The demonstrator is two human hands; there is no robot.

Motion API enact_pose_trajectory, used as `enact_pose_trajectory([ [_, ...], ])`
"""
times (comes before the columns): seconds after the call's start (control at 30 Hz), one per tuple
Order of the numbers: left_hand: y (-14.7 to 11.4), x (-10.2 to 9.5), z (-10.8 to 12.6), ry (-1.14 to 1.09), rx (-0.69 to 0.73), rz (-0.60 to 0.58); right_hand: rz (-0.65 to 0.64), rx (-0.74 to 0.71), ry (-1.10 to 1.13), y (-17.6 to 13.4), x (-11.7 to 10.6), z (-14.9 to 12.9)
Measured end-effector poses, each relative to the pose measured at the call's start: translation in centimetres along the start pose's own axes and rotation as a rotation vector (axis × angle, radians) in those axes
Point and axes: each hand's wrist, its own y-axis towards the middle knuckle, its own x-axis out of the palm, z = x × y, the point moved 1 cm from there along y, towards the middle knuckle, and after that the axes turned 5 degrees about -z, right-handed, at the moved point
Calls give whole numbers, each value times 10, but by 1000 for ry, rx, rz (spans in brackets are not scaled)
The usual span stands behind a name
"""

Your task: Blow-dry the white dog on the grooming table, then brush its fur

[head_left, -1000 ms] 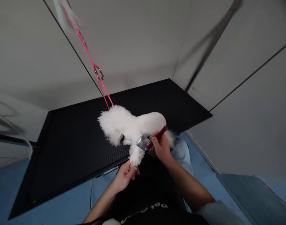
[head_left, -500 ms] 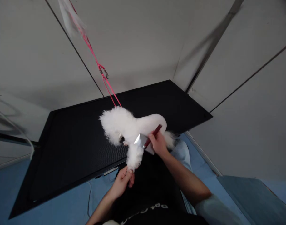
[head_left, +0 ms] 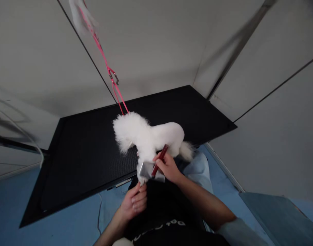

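Observation:
A fluffy white dog (head_left: 165, 133) stands on a black grooming table (head_left: 87, 160), its head to the left and its body clipped short. My left hand (head_left: 134, 201) is closed on the paw at the end of the dog's outstretched front leg (head_left: 146, 153), near the table's front edge. In my right hand (head_left: 169, 167) is a slicker brush (head_left: 160, 160) with a dark red handle and a shiny metal head. That head lies against the lower part of the leg, just above my left hand; its bristles are hidden.
A pink leash (head_left: 102, 54) with a metal clip runs from the dog's neck up to the top left. Grey wall panels (head_left: 156, 44) stand behind the table. A thin cable (head_left: 98, 212) hangs below the front edge, over the blue floor (head_left: 69, 225).
My right hand has moved the brush down the leg, from near the shoulder to just above the paw. My left hand still holds the paw. The dog's head has shifted slightly.

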Motion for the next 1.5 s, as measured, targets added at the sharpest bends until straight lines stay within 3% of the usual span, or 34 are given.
enact_pose_trajectory([
  [0.13,0,3,-2,-157,-2,-20,240,-94,10,-3,0,0],
  [0.2,0,3,-2,-212,0,-19,126,-102,25,-4,2,-1],
  [0.27,-1,1,-3,-269,16,-35,-10,-21,37,-2,3,0],
  [0.3,-2,-1,-4,-293,26,-47,8,10,35,-1,2,0],
  [0.4,-4,-8,-7,-307,41,-60,322,-56,47,2,-5,0],
  [0.43,-5,-11,-8,-291,44,-58,339,-94,58,2,-6,0],
  [0.5,-8,-16,-10,-242,50,-48,137,-105,73,1,-4,2],
  [0.57,-11,-21,-12,-201,59,-33,-86,-24,68,3,-1,3],
  [0.6,-13,-24,-12,-192,66,-29,-72,8,66,6,-2,3],
  [0.7,-17,-29,-14,-223,74,-42,309,-60,88,11,-9,-1],
  [0.73,-17,-29,-14,-249,71,-56,339,-100,86,12,-10,-2],
  [0.77,-18,-30,-15,-276,66,-74,262,-126,77,11,-9,-4],
  [0.87,-19,-30,-16,-341,63,-116,-168,-64,41,5,1,-2],
  [0.9,-20,-30,-15,-352,66,-118,-192,-36,44,4,3,-1],
  [1.03,-21,-27,-12,-313,93,-85,178,-94,86,1,4,3],
  [1.07,-21,-26,-11,-299,93,-74,162,-108,98,0,5,3],
  [1.17,-21,-25,-9,-263,93,-32,-63,-15,169,-1,12,8],
  [1.2,-21,-25,-9,-244,102,-15,-49,18,199,1,12,10],
  [1.3,-22,-27,-8,-175,143,27,309,-30,265,7,5,13],
  [1.33,-22,-28,-9,-171,145,37,366,-68,267,8,2,13],
  [1.37,-23,-29,-9,-180,139,39,324,-96,254,8,1,13],
  [1.47,-23,-28,-7,-237,104,17,-79,-34,215,9,4,13],
  [1.5,-22,-28,-6,-252,91,11,-142,11,227,9,5,14],
])
